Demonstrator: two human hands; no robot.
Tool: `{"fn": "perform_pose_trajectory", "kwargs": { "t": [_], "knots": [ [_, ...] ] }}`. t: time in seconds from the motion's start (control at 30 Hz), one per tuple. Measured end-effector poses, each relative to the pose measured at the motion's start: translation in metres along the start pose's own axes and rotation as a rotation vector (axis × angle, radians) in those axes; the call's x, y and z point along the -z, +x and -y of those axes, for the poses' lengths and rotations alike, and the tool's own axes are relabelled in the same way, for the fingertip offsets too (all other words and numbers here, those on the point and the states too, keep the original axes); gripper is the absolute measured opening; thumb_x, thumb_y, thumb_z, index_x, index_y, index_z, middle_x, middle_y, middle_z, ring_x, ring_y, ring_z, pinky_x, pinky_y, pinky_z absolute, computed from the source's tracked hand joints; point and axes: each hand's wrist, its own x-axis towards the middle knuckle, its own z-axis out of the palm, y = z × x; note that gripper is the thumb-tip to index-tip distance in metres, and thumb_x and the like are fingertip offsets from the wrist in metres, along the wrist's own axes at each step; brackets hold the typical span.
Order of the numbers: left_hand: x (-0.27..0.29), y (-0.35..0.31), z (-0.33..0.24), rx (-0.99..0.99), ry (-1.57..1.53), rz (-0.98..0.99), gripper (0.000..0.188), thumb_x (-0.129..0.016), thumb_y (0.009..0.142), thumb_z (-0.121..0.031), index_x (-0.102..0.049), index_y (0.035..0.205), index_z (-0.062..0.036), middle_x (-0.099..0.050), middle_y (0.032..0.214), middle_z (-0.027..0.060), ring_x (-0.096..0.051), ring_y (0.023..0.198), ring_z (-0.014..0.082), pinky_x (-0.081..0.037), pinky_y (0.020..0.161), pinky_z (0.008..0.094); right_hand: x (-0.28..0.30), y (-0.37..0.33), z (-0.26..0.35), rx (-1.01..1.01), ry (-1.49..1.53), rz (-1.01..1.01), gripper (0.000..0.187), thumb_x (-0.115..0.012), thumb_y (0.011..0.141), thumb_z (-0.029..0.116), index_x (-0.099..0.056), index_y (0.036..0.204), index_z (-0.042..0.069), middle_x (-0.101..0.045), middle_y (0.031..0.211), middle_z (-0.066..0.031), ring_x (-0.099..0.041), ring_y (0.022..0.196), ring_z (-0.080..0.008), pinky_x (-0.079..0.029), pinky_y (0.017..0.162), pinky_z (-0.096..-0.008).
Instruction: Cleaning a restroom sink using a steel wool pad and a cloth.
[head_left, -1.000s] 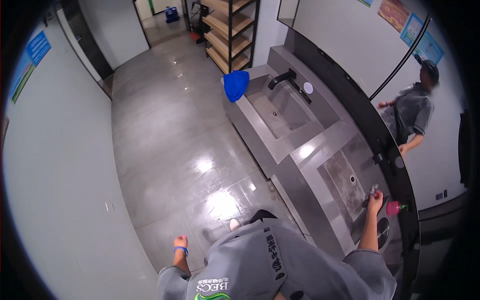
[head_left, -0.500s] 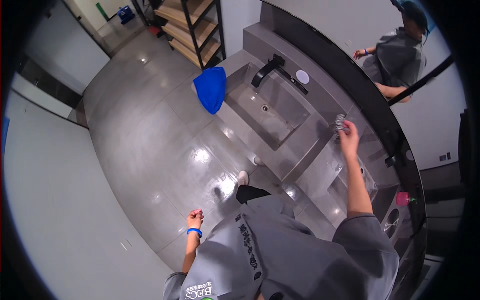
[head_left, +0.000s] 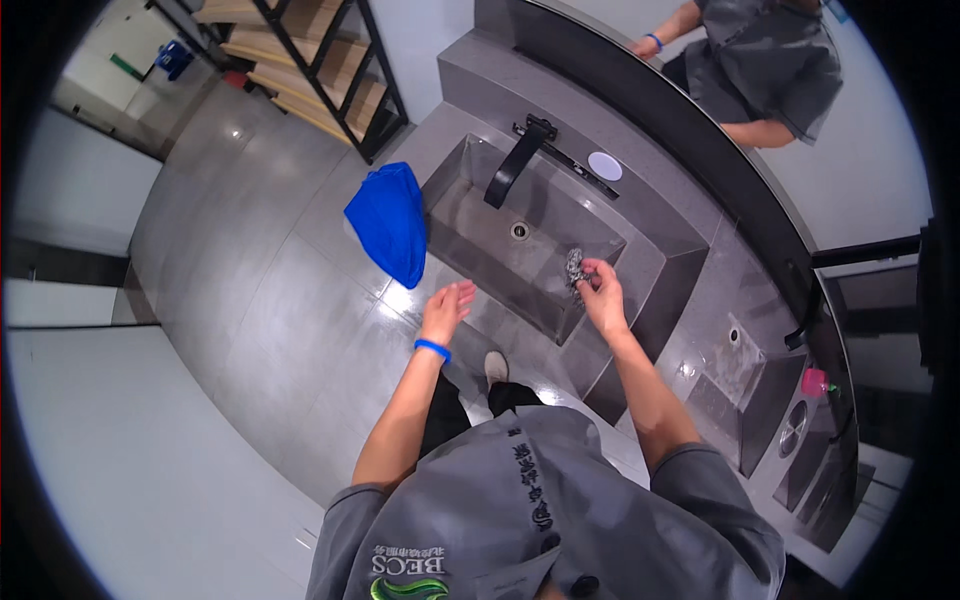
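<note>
My right hand (head_left: 602, 296) grips a silvery steel-wool scourer (head_left: 575, 268) between thumb and fingers. It hovers over the right end of a grey rectangular sink (head_left: 490, 282); whether the scourer touches the basin I cannot tell. My left hand (head_left: 447, 312), with a blue wristband, is empty. Its fingers are stretched out beside the sink's front edge. The nearest thing to it is a blue cloth (head_left: 390, 225) draped over the counter's left front corner. A black tap (head_left: 512, 170) arches over the basin, above the round drain (head_left: 520, 231).
To the right, a second sink (head_left: 748, 375) has its own black tap (head_left: 803, 325). A pink bottle (head_left: 816, 382) stands beyond it on the counter. The dark-framed mirror (head_left: 740, 190) curves along the back. A shelf rack (head_left: 330, 75) stands at the far left, above glossy floor tiles.
My right hand has carried the scourer leftward from the counter between the sinks to the left-hand sink. My left hand has risen forward toward the sink's front edge. My view has shifted.
</note>
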Motion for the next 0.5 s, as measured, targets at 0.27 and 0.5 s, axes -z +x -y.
{"fn": "perform_pose_trajectory", "kwargs": {
  "t": [0.27,0.5],
  "knots": [
    [0.009,0.19,-0.004,-0.135,0.296,-0.207,0.042,-0.059,0.091,-0.03,-0.056,0.124,-0.0044,-0.059,0.123,0.0174,-0.056,0.113,0.0314,-0.043,0.098,0.0409,-0.043,-0.015,0.014,-0.14,-0.105,-0.116,0.037,-0.064,0.077,-0.006,-0.06,0.113,0.005,-0.059,0.107,-0.0096,-0.058,0.1,-0.0208,-0.049,0.085,-0.0315],
    [0.092,0.188,-0.08,-0.414,1.175,-0.765,0.079,-0.08,0.068,-0.024,-0.043,0.136,-0.009,-0.038,0.14,0.0214,-0.041,0.126,0.0393,-0.037,0.102,0.0501,-0.072,-0.013,0.025,-0.545,0.021,-0.28,0.034,-0.062,0.082,-0.003,-0.059,0.115,0.004,-0.061,0.102,-0.005,-0.059,0.087,-0.0135,-0.05,0.077,-0.027]
  ]
}}
